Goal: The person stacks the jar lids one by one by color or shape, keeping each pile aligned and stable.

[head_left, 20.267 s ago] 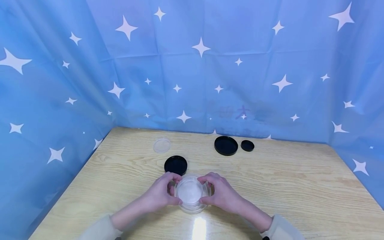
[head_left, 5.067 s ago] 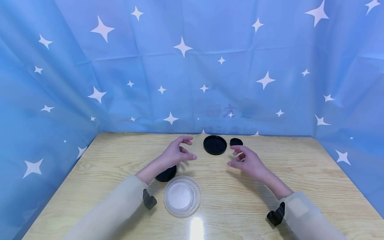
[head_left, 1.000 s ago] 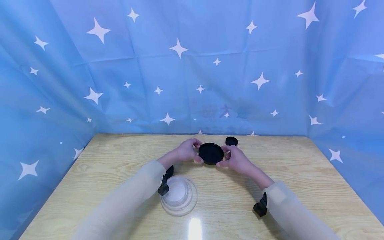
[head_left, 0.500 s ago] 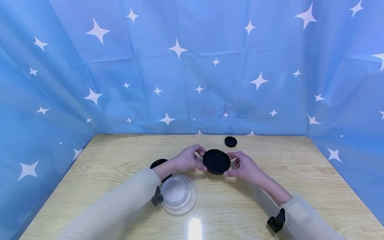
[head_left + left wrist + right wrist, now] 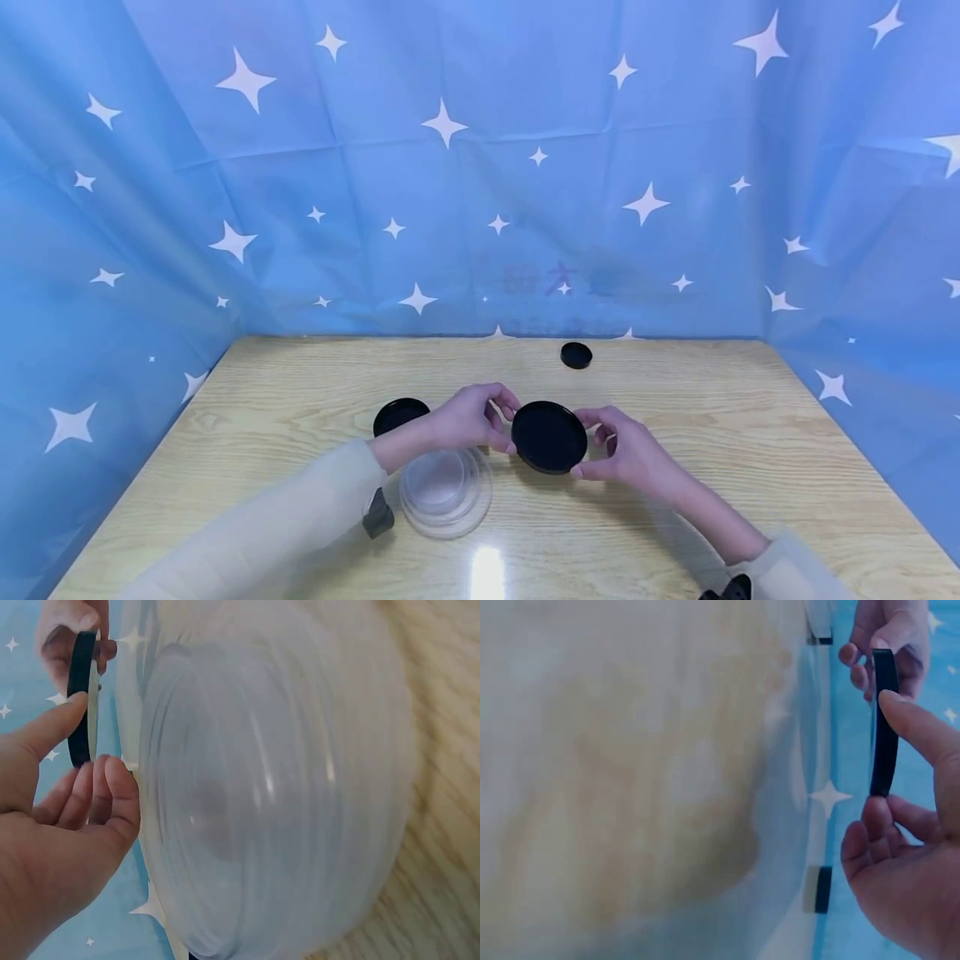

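A large shallow round black lid (image 5: 549, 437) with a raised rim is held off the table between both hands. My left hand (image 5: 474, 415) pinches its left edge between thumb and fingertips, and my right hand (image 5: 632, 450) grips the right edge the same way. In the left wrist view the lid (image 5: 79, 712) appears edge-on, fingers on its rim. Below the left forearm stand nested clear round containers (image 5: 450, 496), partly covered by that wrist. A second black lid (image 5: 400, 412) lies behind the left wrist, partly hidden.
A small black lid (image 5: 576, 355) rests near the back of the wooden table (image 5: 712, 400). Behind it hangs a blue curtain (image 5: 360, 167) with white stars. Each sleeve carries a black wrist camera, such as the left camera (image 5: 378, 513).
Over the last second both hands have brought the large black lid nearer and slightly right. Five seconds ago it lay at the back, untouched. Earlier, both hands held the clear containers.
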### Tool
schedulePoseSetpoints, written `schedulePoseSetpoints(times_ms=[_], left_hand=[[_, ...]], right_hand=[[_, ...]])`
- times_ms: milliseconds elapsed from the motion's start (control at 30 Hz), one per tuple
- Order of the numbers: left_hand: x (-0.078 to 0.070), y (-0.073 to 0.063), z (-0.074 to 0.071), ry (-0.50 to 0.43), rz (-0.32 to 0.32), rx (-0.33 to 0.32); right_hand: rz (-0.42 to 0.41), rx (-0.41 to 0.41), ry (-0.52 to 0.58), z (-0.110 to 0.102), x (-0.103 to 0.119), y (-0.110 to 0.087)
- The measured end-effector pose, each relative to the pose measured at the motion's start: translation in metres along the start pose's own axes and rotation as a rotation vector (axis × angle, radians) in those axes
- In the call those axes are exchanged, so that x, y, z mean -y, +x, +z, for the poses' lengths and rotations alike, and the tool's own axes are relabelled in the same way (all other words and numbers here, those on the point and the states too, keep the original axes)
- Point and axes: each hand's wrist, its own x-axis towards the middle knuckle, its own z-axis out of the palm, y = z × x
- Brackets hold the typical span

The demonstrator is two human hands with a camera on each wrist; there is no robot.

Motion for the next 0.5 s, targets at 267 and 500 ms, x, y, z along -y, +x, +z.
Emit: schedulePoseSetpoints(times_ms=[267, 500], left_hand=[[0.0, -0.002, 0.005, -0.012, 0.049, 0.037], [-0.005, -0.012, 0.02, 0.033, 0.038, 0.026]], right_hand=[[-0.03, -0.033, 0.025, 0.005, 0.001, -0.018], [-0.069, -0.033, 0.003, 0.003, -0.002, -0.031]])
